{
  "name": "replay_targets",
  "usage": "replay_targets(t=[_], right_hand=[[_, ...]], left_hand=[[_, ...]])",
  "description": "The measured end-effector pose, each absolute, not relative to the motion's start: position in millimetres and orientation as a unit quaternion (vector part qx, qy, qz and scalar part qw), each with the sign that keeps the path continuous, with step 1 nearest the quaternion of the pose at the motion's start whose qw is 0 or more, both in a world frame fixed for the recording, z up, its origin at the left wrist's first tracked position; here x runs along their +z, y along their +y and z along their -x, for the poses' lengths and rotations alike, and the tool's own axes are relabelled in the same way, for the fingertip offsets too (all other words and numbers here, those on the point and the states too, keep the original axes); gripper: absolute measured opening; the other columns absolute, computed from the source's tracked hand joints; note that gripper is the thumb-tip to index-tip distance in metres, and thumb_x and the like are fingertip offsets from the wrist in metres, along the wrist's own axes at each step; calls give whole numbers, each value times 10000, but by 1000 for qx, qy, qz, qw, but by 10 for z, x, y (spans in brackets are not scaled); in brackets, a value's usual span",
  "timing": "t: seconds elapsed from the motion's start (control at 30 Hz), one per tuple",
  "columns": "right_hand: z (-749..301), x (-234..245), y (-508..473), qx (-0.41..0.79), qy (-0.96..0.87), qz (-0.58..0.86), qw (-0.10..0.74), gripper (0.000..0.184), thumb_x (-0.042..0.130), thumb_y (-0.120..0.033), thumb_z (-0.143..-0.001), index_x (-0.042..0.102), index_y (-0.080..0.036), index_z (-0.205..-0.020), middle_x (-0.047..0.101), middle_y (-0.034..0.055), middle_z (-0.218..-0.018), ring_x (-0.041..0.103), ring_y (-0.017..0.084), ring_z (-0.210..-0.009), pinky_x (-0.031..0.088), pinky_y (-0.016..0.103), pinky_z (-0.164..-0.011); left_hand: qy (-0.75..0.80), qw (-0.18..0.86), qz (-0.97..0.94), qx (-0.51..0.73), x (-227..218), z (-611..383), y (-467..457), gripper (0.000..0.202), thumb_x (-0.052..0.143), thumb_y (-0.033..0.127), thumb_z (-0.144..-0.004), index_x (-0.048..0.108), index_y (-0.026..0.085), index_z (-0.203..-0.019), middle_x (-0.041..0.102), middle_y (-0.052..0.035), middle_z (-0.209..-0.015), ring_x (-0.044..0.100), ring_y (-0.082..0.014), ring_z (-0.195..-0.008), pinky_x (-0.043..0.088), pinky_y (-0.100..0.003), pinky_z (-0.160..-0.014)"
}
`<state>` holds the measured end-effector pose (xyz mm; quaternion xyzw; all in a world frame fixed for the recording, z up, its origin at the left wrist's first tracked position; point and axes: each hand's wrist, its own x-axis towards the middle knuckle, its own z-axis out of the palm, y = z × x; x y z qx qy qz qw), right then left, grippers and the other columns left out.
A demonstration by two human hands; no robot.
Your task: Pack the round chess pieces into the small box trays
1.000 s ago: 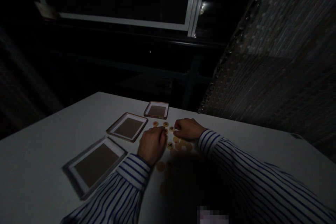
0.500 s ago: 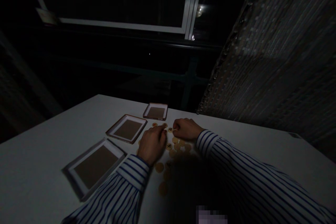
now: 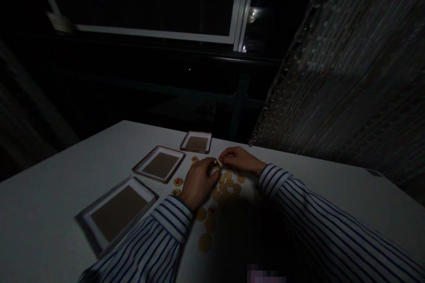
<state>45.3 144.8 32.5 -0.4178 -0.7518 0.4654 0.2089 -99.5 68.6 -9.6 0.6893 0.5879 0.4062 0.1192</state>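
My right hand (image 3: 241, 160) is closed in a pinch on a tilted xiangqi piece (image 3: 219, 163), a round pale wooden disc. Just left of it is my left hand (image 3: 200, 182), resting low over the table with thumb and forefinger apart around that spot; what lies under its palm is hidden. Left of my left hand lie a piece with a red character (image 3: 178, 181) and one with a dark character (image 3: 175, 193). Another red-marked piece (image 3: 195, 159) is beyond its fingers. Several plain-side-up discs (image 3: 229, 183) are spread below my right hand, partly in shadow.
Three shallow box trays stand on the white table (image 3: 49, 185): a large one (image 3: 151, 192) at front left, a middle one (image 3: 181, 159) behind it, and a small one (image 3: 195, 133) at the back. A beaded curtain (image 3: 318, 84) hangs right, behind the table edge.
My right hand has shifted slightly right and lifted a piece onto its edge. My left hand has moved a little right, its thumb and forefinger now spread, uncovering marked pieces on its left.
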Motion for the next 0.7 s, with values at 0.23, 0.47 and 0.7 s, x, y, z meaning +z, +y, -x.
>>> replay_targets(t=[0.23, 0.47, 0.7], right_hand=[[-421, 345, 1356, 497, -728, 419, 217, 104, 518, -185, -717, 593, -128, -761, 566, -29, -565, 495, 60, -513, 378, 168, -510], [-434, 286, 1373, 518, -725, 393, 228, 103, 559, -179, -696, 597, -111, -764, 603, -3, -639, 540, 72, -589, 413, 185, -585], [-448, 265, 1379, 523, -720, 389, 240, 126, 574, -166, -661, 600, -117, -774, 609, -12, -644, 530, 69, -572, 389, 175, -540]], left_hand=[[583, 127, -684, 419, -90, 986, 681, 262, 493, 319, -770, 561, 191, -989, 644, -53, -922, 597, -185, -846, 441, -296, -767], [578, 102, -698, 411, -83, 998, 678, 256, 482, 295, -775, 566, 181, -988, 625, -57, -937, 572, -190, -874, 438, -299, -769], [566, 94, -694, 435, -84, 1014, 680, 243, 507, 257, -755, 582, 171, -969, 607, -62, -913, 555, -184, -884, 433, -308, -798]])
